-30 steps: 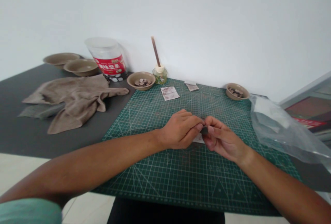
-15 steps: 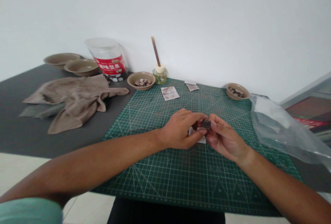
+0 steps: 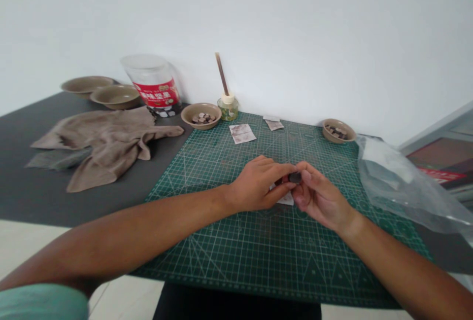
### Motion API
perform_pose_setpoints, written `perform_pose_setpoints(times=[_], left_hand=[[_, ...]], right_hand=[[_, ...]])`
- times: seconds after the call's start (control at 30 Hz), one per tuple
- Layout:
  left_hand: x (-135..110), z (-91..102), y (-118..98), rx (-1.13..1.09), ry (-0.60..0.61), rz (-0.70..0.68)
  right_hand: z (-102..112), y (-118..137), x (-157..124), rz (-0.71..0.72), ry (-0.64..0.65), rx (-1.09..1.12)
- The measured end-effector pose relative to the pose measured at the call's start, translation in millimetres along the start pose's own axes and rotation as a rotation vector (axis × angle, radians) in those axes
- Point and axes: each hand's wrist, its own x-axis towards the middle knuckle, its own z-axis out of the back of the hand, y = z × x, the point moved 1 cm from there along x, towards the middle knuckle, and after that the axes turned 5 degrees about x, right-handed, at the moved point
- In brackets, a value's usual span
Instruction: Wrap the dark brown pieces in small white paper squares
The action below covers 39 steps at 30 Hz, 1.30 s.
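A small dark, flat-faced piece (image 3: 294, 177) is pinched between my two hands above the cutting mat. My left hand (image 3: 260, 182) reaches in from the left with thumb and fingertips closed on its edge. From the other side, my right hand (image 3: 320, 193) grips it between thumb and fingers. What the piece is made of I cannot tell. Partly hidden beneath the fingers lies a whitish stained paper (image 3: 286, 198). The green gridded cutting mat (image 3: 251, 246) spreads under both hands.
At the back stand a bowl of small pieces (image 3: 188, 119), a reed diffuser (image 3: 228, 108), and another bowl of pieces (image 3: 334, 137). Stained papers (image 3: 242, 133) lie between. Left are a brown cloth (image 3: 107, 137), a plastic jar (image 3: 157, 86) and stacked bowls (image 3: 118, 98); right, a clear plastic bag (image 3: 402, 187).
My left thumb has shifted slightly up, closer to the index finger, around the dark piece. Both hands stay in nearly the same spot, still holding it.
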Motion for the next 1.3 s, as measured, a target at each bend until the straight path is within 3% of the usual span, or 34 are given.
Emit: perform_pose_setpoints(times=[0.6,1.3], left_hand=[[0.5,-0.4,-3.6,0.003,0.062,0.142],[-0.3,1.3,-0.9,-0.077,0.051,0.047]], right_hand=[[1.3,2.3,-1.3,-0.022,0.008,-0.015],[5.2,-0.3,-2.9,-0.057,0.009,-0.013]])
